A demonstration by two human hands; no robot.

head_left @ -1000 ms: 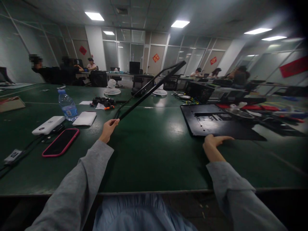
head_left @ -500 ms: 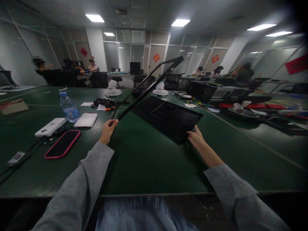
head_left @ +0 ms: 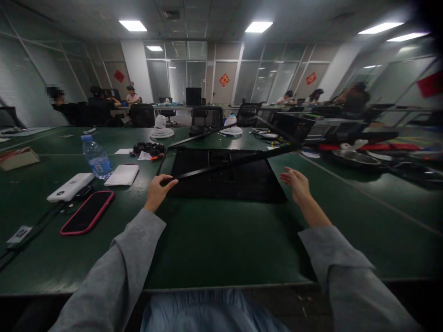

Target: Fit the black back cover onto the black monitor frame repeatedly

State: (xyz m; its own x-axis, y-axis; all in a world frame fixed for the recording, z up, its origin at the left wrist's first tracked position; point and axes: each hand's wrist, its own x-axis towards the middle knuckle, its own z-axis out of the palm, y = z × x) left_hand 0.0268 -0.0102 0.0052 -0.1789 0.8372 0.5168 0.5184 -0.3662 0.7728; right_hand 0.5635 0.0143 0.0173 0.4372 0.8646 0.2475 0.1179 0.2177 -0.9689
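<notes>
Hands apart: left hand [head_left: 158, 192] pinches a black frame [head_left: 242, 159], tilted above a black panel [head_left: 221, 188] on the desk [head_left: 224, 244]; right hand [head_left: 298, 185], loosely curled, is free beside the panel. Cable tag [head_left: 20, 236] bears digits 1 and 0.

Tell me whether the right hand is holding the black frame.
No: only the left hand grips the black frame; the right hand is apart from it.

We're up at head height, just behind the near edge of the table [head_left: 228, 244], looking forward and down. Left hand [head_left: 157, 191] and right hand [head_left: 300, 188] sit close in, lap [head_left: 207, 313] below that edge, ceiling lights [head_left: 133, 26] way beyond the far one!
</notes>
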